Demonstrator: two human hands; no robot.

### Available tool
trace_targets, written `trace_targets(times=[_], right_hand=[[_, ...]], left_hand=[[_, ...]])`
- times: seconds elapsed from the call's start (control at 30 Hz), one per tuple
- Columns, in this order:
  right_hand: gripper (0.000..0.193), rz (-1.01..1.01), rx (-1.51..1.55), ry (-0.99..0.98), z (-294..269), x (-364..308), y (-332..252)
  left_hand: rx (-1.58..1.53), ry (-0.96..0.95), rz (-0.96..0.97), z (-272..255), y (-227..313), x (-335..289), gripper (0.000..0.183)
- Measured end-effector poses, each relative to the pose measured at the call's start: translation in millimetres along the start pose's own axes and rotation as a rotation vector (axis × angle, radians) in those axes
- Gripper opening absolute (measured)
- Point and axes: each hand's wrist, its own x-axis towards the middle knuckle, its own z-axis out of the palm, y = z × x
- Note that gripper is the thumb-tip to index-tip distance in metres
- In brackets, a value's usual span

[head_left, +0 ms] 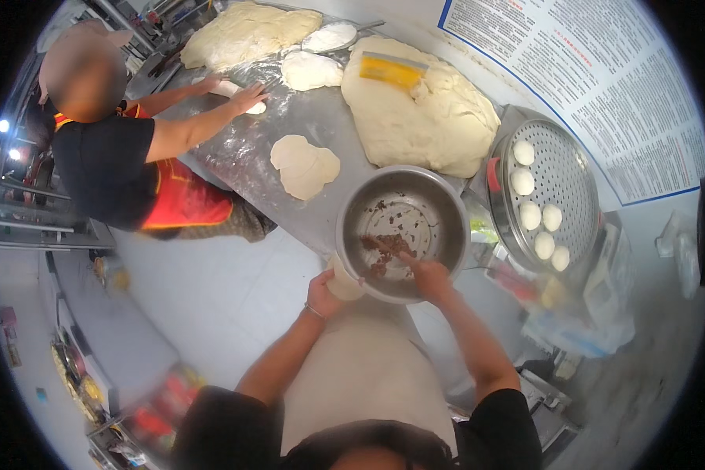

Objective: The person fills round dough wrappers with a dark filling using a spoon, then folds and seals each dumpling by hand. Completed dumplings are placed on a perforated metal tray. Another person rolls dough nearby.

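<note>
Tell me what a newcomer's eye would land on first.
Probably the round silver metal bowl of crumbly brown filling, central, with the right hand over its near rim. Beyond it spreads a huge pale dough slab; rightward, six round white dough balls sit on a perforated metal steamer tray.

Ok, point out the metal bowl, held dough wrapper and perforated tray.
Metal bowl [450, 227], head view, inner right wall.
Held dough wrapper [345, 287], head view, visible middle.
Perforated tray [565, 168], head view, bare holed surface.

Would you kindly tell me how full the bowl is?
The bowl is nearly empty: brown filling covers only part of its bottom.
</note>
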Motion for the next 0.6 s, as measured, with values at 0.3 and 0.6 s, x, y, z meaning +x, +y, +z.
trace_targets(times=[0.3, 0.6], right_hand=[[0.039, 0.121, -0.015, 0.089, 8.3, 45.5, 33.7], [0.049, -0.014, -0.101, 0.151, -47.6, 18.2, 44.8]], left_hand=[[0.052, -0.053, 0.104, 9.2, -5.3, -0.4, 0.046], [0.070, -0.050, 0.183, -1.5, -0.1, 9.0, 0.043]])
